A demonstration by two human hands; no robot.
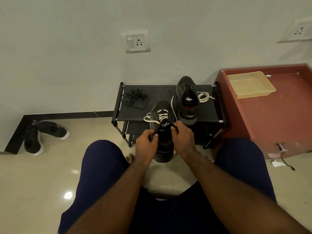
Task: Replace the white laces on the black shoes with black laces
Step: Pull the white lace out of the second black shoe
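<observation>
The black laces [135, 98] lie at the left end of the shoe rack [162, 92]. The left hand [146, 142] and right hand [183, 139] each pinch one side of the shoe [160, 106], toe pointing away. Its white lace [162, 115] sits just past the fingers, as near to one hand as the other.

- The near shoe [163, 141] I hold is black, criss-crossed by an off-white lace [163, 115].
- The far shoe [186, 98] is black too; its insole may carry a red patch, but it is too small to tell.
- The loose lace [204, 97] is off-white.
- The bundled laces [135, 98] are black, and so is the rack [160, 93].
- My shorts [101, 166] are navy.
- The tray [253, 96] is pale yellow and the cabinet [278, 115] reddish-brown.
- The floor [33, 183] is glossy beige.
</observation>
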